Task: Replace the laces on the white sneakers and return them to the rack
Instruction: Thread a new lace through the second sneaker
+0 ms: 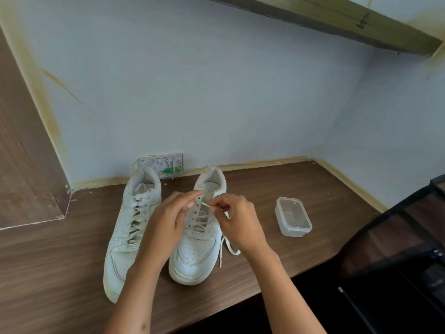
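A dark wooden table (pixel 277 189) fills the near part of the scene and meets a pale blue wall (pixel 204 92) at the far side. A wooden shelf (pixel 337 18) crosses the top right. A wooden panel (pixel 21 153) stands at the left. A white wall socket (pixel 161 163) sits low on the wall.

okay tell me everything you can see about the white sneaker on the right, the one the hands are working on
The right sneaker is a white low-top of what looks like leather, scuffed, with a perforated toe and thick sole. It stands upright on the wooden desk, toe toward the camera, beside the other sneaker. Its lace is threaded through the lower eyelets only; the upper ones are empty, and a loose end trails onto the desk. The right hand pinches the lace tip by an upper eyelet; the left hand rests at the eyelet row.
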